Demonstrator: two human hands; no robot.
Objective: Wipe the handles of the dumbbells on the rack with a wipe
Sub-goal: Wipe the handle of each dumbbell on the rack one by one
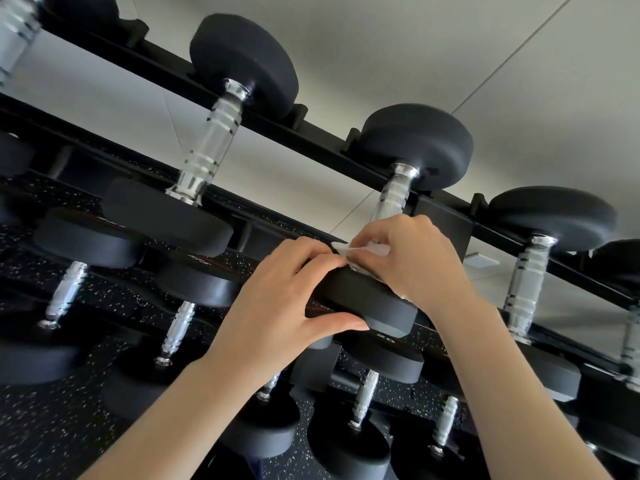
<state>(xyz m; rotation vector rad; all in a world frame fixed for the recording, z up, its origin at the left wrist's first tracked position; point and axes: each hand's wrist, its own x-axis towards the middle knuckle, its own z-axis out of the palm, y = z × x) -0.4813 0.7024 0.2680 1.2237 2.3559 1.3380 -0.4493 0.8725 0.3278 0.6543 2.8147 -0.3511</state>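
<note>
A black rack (311, 140) carries several black dumbbells with chrome knurled handles. The middle top-row dumbbell (415, 143) has its handle (389, 202) partly under my right hand (408, 261), which is closed around the lower handle with a white wipe (346, 252) pressed against it. My left hand (280, 299) grips the near weight head (367, 303) of the same dumbbell, thumb under its edge, fingertips touching the wipe. Most of the wipe is hidden beneath my fingers.
Neighbouring top-row dumbbells sit left (207, 150) and right (530, 271). Lower tiers hold more dumbbells (363, 403) close under my forearms. Black speckled floor (52, 427) lies below; a pale wall (450, 64) stands behind the rack.
</note>
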